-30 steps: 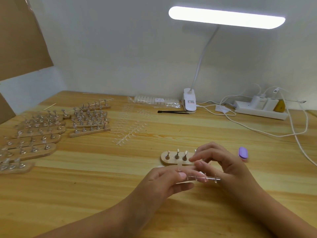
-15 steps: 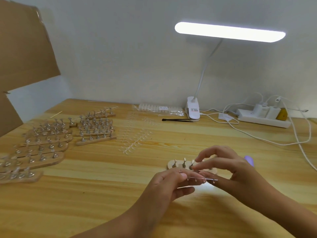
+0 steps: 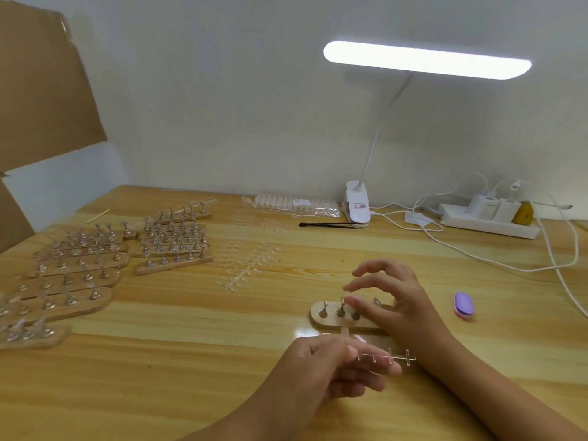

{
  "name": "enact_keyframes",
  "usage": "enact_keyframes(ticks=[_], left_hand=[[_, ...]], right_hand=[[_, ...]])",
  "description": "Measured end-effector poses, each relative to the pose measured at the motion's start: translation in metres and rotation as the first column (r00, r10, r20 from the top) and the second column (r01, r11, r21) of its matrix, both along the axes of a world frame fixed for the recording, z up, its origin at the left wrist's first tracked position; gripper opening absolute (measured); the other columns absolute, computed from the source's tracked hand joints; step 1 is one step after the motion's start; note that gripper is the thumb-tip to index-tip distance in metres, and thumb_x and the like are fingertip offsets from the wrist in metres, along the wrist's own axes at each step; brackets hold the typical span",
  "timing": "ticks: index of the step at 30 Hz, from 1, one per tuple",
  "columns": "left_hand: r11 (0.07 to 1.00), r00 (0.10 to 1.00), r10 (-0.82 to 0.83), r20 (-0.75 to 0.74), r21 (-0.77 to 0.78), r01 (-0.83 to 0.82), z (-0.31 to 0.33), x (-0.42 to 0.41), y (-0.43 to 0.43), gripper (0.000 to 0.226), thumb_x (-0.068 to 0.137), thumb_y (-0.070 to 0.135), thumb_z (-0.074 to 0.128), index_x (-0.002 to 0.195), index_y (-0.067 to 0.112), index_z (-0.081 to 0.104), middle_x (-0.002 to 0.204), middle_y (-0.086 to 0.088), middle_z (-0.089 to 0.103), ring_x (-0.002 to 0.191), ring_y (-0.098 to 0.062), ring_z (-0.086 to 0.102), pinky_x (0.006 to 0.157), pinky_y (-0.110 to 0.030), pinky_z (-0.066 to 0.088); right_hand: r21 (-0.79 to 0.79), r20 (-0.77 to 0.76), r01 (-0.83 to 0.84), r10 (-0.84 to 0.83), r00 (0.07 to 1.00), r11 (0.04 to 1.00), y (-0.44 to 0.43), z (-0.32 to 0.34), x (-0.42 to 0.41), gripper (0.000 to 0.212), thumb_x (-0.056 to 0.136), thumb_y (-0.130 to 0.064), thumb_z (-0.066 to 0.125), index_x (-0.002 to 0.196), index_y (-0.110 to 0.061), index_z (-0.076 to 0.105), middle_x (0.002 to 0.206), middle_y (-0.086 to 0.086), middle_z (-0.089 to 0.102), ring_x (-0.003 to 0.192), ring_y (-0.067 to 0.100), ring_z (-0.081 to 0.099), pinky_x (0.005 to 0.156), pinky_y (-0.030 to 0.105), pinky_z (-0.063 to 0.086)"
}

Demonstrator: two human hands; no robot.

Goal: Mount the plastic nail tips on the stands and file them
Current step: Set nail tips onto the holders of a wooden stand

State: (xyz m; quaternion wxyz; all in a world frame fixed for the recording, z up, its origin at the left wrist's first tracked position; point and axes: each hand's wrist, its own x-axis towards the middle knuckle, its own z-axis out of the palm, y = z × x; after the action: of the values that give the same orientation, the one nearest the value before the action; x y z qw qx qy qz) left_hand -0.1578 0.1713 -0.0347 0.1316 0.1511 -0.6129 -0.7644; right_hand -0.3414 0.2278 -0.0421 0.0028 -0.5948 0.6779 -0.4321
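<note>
A small wooden stand with several metal pegs lies on the table in front of me. My right hand hovers over it and pinches a clear nail tip against the third peg from the left. My left hand holds a clear plastic sprue strip just in front of the stand; one nail tip still hangs from the strip near my fingers. A purple nail file block lies to the right of the stand.
Many wooden stands with mounted tips fill the left of the table. Loose clear nail strips lie mid-table. At the back are a bag of tips, black tweezers, a clip lamp, a power strip and white cables.
My right hand has left the strip and moved forward to the stand with a tip in its fingers. The left hand keeps hold of the strip. The camera tilted up a little.
</note>
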Motion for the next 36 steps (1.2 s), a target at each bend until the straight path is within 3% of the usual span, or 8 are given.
enact_keyframes(ticks=[8,17,22,25,30,32,34,36], left_hand=[[1.000,1.000,-0.011,0.004,-0.015,0.011,0.003,0.000,0.002,0.040,0.083,0.020,0.040,0.082,0.024,0.080,0.097,-0.003,0.077,0.082,-0.007,0.069,0.071,-0.016,0.051],[1.000,1.000,-0.016,0.024,-0.026,0.017,0.003,0.001,0.003,0.039,0.083,0.023,0.041,0.087,0.023,0.079,0.100,-0.003,0.076,0.086,-0.009,0.069,0.073,-0.017,0.051],[0.999,0.998,-0.033,0.046,-0.022,0.035,0.001,0.004,0.002,0.041,0.096,0.013,0.036,0.094,0.019,0.077,0.103,-0.004,0.076,0.088,-0.009,0.069,0.074,-0.017,0.051],[0.999,0.999,-0.025,0.040,-0.026,0.026,0.000,0.003,0.002,0.038,0.089,0.019,0.039,0.092,0.019,0.077,0.102,-0.004,0.076,0.087,-0.009,0.069,0.074,-0.017,0.051],[1.000,0.999,-0.014,0.039,-0.017,0.015,-0.001,0.003,0.003,0.040,0.089,0.021,0.040,0.088,0.024,0.079,0.101,-0.003,0.076,0.088,-0.009,0.070,0.075,-0.018,0.051],[1.000,0.999,-0.006,0.044,-0.013,0.007,-0.001,0.004,0.002,0.042,0.098,0.016,0.037,0.091,0.023,0.078,0.102,-0.003,0.076,0.088,-0.010,0.070,0.075,-0.018,0.052],[1.000,0.999,0.013,0.049,-0.007,-0.013,-0.002,0.003,0.002,0.040,0.105,0.015,0.035,0.099,0.019,0.074,0.100,-0.004,0.076,0.085,-0.010,0.070,0.073,-0.018,0.052],[0.999,0.998,0.030,0.047,0.018,-0.031,-0.003,0.001,0.002,0.034,0.106,0.016,0.035,0.103,0.011,0.069,0.094,-0.007,0.077,0.078,-0.010,0.070,0.069,-0.017,0.053]], right_hand=[[0.011,-0.014,-0.023,0.023,1.000,1.000,-0.002,0.000,0.000,0.020,0.074,-0.047,0.067,0.090,-0.037,0.071,0.110,-0.015,0.058,0.116,0.010,0.045,0.096,0.019,0.031],[0.028,-0.081,-0.027,0.029,0.996,0.999,-0.004,-0.003,-0.002,0.020,0.076,-0.043,0.068,0.087,-0.028,0.075,0.108,-0.013,0.059,0.114,0.016,0.047,0.096,0.009,0.026],[0.038,-0.094,-0.023,0.026,0.995,0.999,-0.004,-0.003,-0.002,0.021,0.076,-0.044,0.066,0.087,-0.028,0.075,0.108,-0.012,0.060,0.113,0.016,0.046,0.095,0.008,0.026],[0.047,-0.100,-0.021,0.026,0.995,0.999,-0.005,-0.004,-0.001,0.021,0.076,-0.043,0.066,0.086,-0.026,0.074,0.104,-0.012,0.060,0.111,0.012,0.046,0.094,0.008,0.026],[0.010,-0.201,0.007,-0.005,0.980,1.000,-0.005,-0.003,0.002,0.016,0.077,-0.030,0.076,0.084,-0.016,0.076,0.097,-0.003,0.062,0.100,0.020,0.051,0.088,0.036,0.040],[-0.002,-0.256,0.035,-0.034,0.966,0.999,-0.003,-0.001,0.005,0.029,0.077,-0.042,0.077,0.089,-0.016,0.077,0.100,0.000,0.063,0.103,0.024,0.052,0.089,0.047,0.041],[-0.030,-0.181,0.080,-0.084,0.980,0.996,0.002,0.005,0.008,0.039,0.079,-0.053,0.066,0.100,-0.021,0.077,0.106,-0.003,0.062,0.109,0.021,0.052,0.096,0.046,0.035],[-0.071,0.055,0.066,-0.062,0.997,0.995,0.013,0.013,0.011,0.036,0.085,-0.055,0.062,0.101,-0.027,0.076,0.106,-0.011,0.062,0.113,0.014,0.052,0.100,0.039,0.036]])
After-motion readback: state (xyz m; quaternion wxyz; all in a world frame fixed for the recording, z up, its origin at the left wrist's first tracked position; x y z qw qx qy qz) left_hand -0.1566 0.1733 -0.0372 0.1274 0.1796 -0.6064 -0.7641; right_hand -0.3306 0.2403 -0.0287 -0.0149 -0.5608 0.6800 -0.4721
